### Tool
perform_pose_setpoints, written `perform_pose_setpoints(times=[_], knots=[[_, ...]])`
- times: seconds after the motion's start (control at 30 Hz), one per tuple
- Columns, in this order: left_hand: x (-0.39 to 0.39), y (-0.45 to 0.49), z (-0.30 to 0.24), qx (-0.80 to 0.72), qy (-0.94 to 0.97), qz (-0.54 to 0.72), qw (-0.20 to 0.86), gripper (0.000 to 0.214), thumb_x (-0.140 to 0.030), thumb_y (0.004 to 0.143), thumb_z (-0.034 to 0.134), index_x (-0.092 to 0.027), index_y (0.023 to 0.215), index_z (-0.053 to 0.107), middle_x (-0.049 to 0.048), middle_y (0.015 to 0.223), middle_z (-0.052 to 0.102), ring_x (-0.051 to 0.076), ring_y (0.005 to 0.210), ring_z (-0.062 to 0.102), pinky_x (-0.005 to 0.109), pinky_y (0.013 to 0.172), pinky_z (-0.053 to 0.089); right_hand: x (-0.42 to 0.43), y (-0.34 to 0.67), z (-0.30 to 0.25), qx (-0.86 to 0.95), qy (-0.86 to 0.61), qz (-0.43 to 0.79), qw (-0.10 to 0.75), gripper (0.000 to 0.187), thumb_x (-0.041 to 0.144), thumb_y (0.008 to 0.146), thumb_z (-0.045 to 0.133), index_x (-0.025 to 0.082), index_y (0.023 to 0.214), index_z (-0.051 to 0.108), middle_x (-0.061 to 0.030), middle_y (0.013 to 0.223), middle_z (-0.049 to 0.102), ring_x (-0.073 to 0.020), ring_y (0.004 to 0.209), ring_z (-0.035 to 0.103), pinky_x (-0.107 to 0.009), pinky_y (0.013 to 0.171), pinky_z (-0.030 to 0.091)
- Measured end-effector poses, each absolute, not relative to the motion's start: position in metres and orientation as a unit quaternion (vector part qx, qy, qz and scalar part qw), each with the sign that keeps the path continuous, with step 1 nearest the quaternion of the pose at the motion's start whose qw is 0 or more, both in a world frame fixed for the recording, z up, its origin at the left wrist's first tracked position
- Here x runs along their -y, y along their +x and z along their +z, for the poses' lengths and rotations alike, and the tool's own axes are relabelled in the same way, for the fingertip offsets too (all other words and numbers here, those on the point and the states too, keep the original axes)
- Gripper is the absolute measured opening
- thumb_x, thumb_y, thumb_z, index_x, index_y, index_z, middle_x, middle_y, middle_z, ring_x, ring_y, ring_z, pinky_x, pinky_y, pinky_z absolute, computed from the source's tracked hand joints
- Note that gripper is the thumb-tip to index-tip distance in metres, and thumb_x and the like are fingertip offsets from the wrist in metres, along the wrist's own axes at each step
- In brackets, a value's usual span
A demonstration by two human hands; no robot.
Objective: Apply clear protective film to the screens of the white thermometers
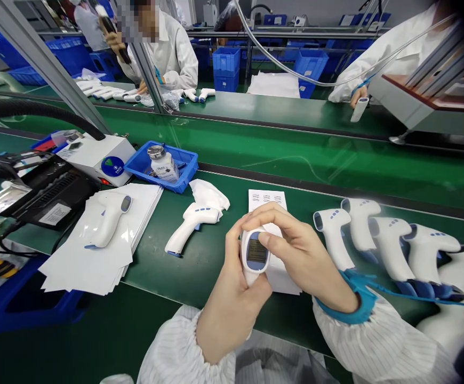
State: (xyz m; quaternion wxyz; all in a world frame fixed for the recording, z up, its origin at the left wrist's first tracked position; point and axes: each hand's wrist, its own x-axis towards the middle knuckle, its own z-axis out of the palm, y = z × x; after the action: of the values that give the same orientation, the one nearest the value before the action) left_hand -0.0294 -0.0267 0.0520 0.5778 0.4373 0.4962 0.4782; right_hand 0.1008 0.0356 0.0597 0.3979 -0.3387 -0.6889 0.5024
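My left hand grips a white infrared thermometer, its blue-framed display facing up towards me. My right hand curves over the thermometer's top, with its fingers on the casing. Under both hands lies a printed white sheet on a white card or box. Several matching thermometers stand in a row to the right of my right hand. Another thermometer lies left of my hands beside crumpled white wrapping. A blue anti-static strap circles my right wrist.
A stack of white sheets carries one more thermometer. Behind it are a blue tray holding a labelled bottle, a white machine and a black device. Co-workers in white sit across the green belts, with blue crates behind them.
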Motion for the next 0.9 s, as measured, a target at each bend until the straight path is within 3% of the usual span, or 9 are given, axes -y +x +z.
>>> perform_pose_setpoints(times=[0.17, 0.37, 0.57, 0.63, 0.7, 0.8, 0.9], knots=[[0.027, -0.027, 0.05, -0.521, 0.43, 0.446, 0.587, 0.074, -0.004, 0.082, 0.052, -0.036, 0.144, 0.026, 0.0043, 0.144, 0.042, 0.028, 0.135, 0.042, 0.044, 0.107, 0.045, -0.033, 0.093, 0.057, 0.681, -0.346, 0.494, 0.416, 0.016, 0.012, 0.085, 0.054, 0.023, 0.093, 0.062, -0.0026, 0.1, 0.06, -0.0185, 0.101, 0.058, -0.035, 0.093, 0.045], [0.026, -0.03, 0.048, -0.483, 0.402, 0.467, 0.623, 0.068, -0.012, 0.085, 0.057, -0.036, 0.142, 0.028, 0.0052, 0.148, 0.036, 0.028, 0.133, 0.044, 0.041, 0.102, 0.049, -0.029, 0.099, 0.057, 0.707, -0.326, 0.526, 0.342, 0.042, 0.007, 0.077, 0.059, 0.027, 0.113, 0.052, -0.004, 0.124, 0.051, -0.0203, 0.123, 0.046, -0.036, 0.107, 0.038], [0.027, -0.03, 0.04, -0.513, 0.431, 0.428, 0.606, 0.071, -0.012, 0.085, 0.056, -0.037, 0.144, 0.026, 0.0052, 0.144, 0.04, 0.029, 0.132, 0.044, 0.044, 0.101, 0.048, -0.033, 0.118, 0.06, 0.732, -0.297, 0.537, 0.297, 0.044, 0.002, 0.078, 0.058, 0.03, 0.112, 0.054, -0.0009, 0.121, 0.052, -0.019, 0.124, 0.046, -0.035, 0.108, 0.037], [0.027, -0.031, 0.04, -0.512, 0.433, 0.414, 0.616, 0.073, -0.011, 0.083, 0.057, -0.037, 0.144, 0.027, 0.0059, 0.137, 0.045, 0.026, 0.119, 0.054, 0.039, 0.093, 0.053, -0.036, 0.123, 0.062, 0.742, -0.292, 0.533, 0.282, 0.044, 0.002, 0.078, 0.058, 0.03, 0.111, 0.056, -0.0006, 0.12, 0.053, -0.0184, 0.121, 0.048, -0.034, 0.106, 0.038], [0.026, -0.032, 0.043, -0.507, 0.423, 0.398, 0.637, 0.074, -0.01, 0.082, 0.057, -0.038, 0.144, 0.027, 0.006, 0.126, 0.051, 0.02, 0.093, 0.063, 0.031, 0.074, 0.057, -0.037, 0.126, 0.064, 0.74, -0.296, 0.535, 0.28, 0.039, 0.004, 0.08, 0.059, 0.029, 0.11, 0.058, -0.0008, 0.119, 0.055, -0.0183, 0.118, 0.051, -0.033, 0.104, 0.04], [0.026, -0.033, 0.051, -0.504, 0.377, 0.393, 0.671, 0.075, -0.01, 0.082, 0.056, -0.04, 0.143, 0.026, 0.0022, 0.104, 0.056, 0.008, 0.057, 0.053, 0.021, 0.049, 0.048, -0.037, 0.129, 0.061, 0.682, -0.342, 0.546, 0.347, 0.023, 0.016, 0.087, 0.059, 0.028, 0.107, 0.059, -0.0015, 0.112, 0.058, -0.0185, 0.112, 0.055, -0.033, 0.098, 0.044], [0.024, -0.032, 0.057, -0.506, 0.338, 0.451, 0.653, 0.075, -0.01, 0.082, 0.058, -0.042, 0.142, 0.026, -0.0001, 0.101, 0.056, 0.006, 0.055, 0.049, 0.02, 0.051, 0.048, -0.03, 0.128, 0.053, 0.589, -0.424, 0.554, 0.408, 0.015, 0.033, 0.091, 0.058, 0.027, 0.104, 0.057, -0.0019, 0.105, 0.058, -0.0177, 0.101, 0.058, -0.033, 0.091, 0.048]])
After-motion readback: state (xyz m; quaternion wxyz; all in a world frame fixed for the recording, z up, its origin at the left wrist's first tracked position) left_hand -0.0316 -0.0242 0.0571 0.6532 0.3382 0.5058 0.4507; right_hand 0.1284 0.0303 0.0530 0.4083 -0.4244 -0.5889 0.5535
